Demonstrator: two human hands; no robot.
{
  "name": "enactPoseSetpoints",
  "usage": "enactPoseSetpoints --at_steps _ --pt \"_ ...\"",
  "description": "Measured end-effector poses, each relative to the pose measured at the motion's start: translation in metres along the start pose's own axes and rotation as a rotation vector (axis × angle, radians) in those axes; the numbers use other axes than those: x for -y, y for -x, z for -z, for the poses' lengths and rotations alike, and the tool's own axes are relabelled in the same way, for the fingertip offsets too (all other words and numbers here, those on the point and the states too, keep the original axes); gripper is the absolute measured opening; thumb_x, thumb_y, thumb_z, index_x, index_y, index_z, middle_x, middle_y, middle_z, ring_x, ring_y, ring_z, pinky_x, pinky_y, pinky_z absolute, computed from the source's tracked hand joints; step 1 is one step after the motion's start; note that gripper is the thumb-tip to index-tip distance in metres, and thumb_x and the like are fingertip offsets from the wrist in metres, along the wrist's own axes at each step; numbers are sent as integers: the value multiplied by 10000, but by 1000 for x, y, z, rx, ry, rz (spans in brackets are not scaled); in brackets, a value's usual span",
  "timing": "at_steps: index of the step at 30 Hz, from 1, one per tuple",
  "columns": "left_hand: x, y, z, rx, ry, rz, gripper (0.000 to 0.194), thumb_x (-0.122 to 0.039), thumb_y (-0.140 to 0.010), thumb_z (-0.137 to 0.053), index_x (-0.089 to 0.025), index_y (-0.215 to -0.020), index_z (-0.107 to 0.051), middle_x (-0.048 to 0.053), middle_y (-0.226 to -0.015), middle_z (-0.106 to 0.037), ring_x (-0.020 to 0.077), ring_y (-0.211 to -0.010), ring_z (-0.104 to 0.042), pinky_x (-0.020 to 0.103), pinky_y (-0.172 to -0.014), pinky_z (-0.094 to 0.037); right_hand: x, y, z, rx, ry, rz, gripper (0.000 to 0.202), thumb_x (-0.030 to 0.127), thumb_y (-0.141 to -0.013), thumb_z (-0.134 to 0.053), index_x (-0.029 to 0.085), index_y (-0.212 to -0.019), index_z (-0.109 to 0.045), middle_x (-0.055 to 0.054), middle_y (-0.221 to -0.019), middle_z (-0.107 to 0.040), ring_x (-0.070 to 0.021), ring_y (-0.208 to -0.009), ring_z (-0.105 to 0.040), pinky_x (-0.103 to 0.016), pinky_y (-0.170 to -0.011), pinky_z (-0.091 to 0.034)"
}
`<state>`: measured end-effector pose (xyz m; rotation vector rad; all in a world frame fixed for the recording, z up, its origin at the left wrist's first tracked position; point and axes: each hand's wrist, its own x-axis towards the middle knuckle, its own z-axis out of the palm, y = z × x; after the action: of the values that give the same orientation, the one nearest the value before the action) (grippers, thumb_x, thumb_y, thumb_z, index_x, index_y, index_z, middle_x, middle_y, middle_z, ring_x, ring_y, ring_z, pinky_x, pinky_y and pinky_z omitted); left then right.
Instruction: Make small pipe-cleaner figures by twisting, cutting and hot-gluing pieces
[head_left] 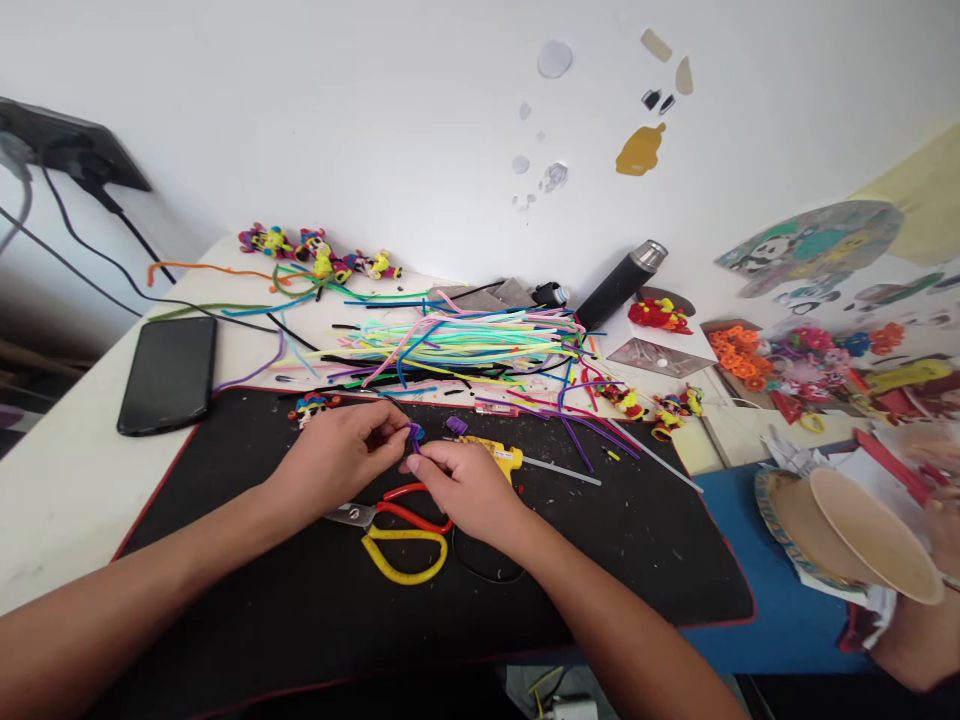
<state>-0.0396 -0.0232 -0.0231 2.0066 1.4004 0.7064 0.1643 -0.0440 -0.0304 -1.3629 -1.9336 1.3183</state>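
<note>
Readable writing: I can read none in the frame.
Yellow glue gun [511,459], near the middle: it carries a pale label [501,452] with small marks, too small for reading.
Pink-and-white item [496,408], a little above the glue gun: its marks are too blurred to tell.

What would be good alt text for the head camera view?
Two bare hands, left and right, pinch a small purple and blue piece above a black mat. Red-and-yellow-handled scissors and a yellow glue gun lie close by; behind are a heap of colorful pipe cleaners, a phone and a black flask.
</note>
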Motion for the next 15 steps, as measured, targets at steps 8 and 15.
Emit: enactPoseSetpoints --at_steps 8,15 --pt "8 2 -3 68 -102 -31 309 -422 -942 -524 -198 -881 -729 32 -761 -759 197 -685 -683 288 -653 -459 4 3 6 -16 175 92 345 269 -1033 -644 192 -697 -657 57 -594 -526 -120 -600 -472 -263 -594 -275" --pt "7 6 2 110 -82 -66 304 -416 -946 -526 -205 -870 -732 8 -717 -733 175 -643 -649 269 -612 -429 8 3 15 -26 260 111 294 236 -1050 -625 197 -774 -719 25 -702 -683 -132 -671 -590 -261 -634 -336"
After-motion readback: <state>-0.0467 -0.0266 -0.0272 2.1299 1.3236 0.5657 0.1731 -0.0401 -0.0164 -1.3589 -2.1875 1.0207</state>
